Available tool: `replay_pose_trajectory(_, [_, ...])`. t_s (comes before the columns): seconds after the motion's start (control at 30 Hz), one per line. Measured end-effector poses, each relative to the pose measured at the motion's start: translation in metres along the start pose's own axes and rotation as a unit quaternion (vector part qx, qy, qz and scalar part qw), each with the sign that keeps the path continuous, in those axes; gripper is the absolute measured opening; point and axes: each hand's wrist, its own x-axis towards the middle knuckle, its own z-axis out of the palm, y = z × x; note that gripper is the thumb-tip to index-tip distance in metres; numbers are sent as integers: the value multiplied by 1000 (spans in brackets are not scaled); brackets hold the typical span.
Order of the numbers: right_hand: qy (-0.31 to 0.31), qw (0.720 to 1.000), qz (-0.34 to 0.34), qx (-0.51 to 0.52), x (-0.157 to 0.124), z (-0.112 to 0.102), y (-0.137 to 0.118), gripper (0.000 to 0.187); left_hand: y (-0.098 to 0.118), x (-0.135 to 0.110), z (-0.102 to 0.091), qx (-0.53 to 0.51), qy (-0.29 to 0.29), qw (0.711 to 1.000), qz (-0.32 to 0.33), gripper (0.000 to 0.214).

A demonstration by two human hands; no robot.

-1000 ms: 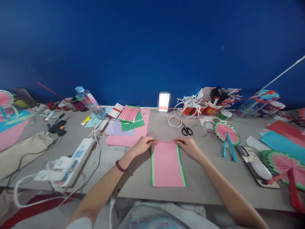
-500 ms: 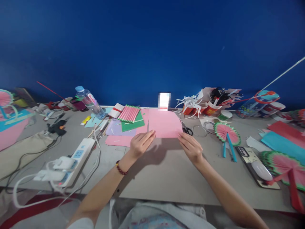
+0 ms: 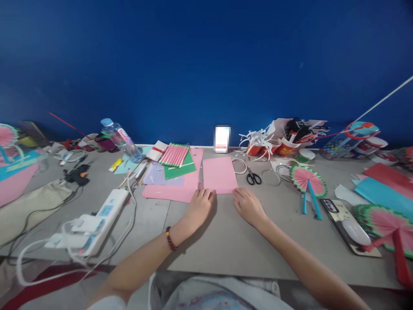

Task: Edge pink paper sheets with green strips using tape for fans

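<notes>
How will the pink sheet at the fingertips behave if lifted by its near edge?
The pink sheet looks thin, so it is probably light and bendy. Its far end, well away from the fingers, might droop. Lying largely flat on the table, it may slide if pushed.

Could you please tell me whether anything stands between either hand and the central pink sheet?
Nothing visible does: the left hand is at the near left corner of the central pink sheet, the right hand at its near right corner.

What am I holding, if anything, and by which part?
Your left hand and right hand touch the rectangular pink paper sheet at its near corners; whether they pinch or only press cannot be told.
</notes>
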Motion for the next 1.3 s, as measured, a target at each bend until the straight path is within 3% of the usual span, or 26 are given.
replay_pose_trajectory(0.13, [-33,997,-25,-58,-1,-4,-5,32,4,0,6,-10,-1,1000,5,27])
replay_pose_trajectory(0.27, [-42,996,-33,-77,-2,-5,-4,31,-6,5,11,-56,5,998,6,21])
replay_pose_trajectory(0.4, [-28,1000,-1,10,1,-1,6,23,-22,9,12,-95,21,995,35,15])
replay_pose_trajectory(0.53, [-8,989,28,142,5,3,19,18,-29,13,12,-60,40,994,77,16])
replay_pose_trajectory(0.73, [13,981,2,192,9,10,32,16,-32,16,15,-32,59,992,111,18])
replay_pose_trajectory(1.03, [38,980,-39,190,13,10,38,19,-34,21,18,-147,84,984,48,11])
replay_pose_trajectory(1.3, [42,962,37,269,17,18,44,17,-43,19,16,-282,88,955,25,19])
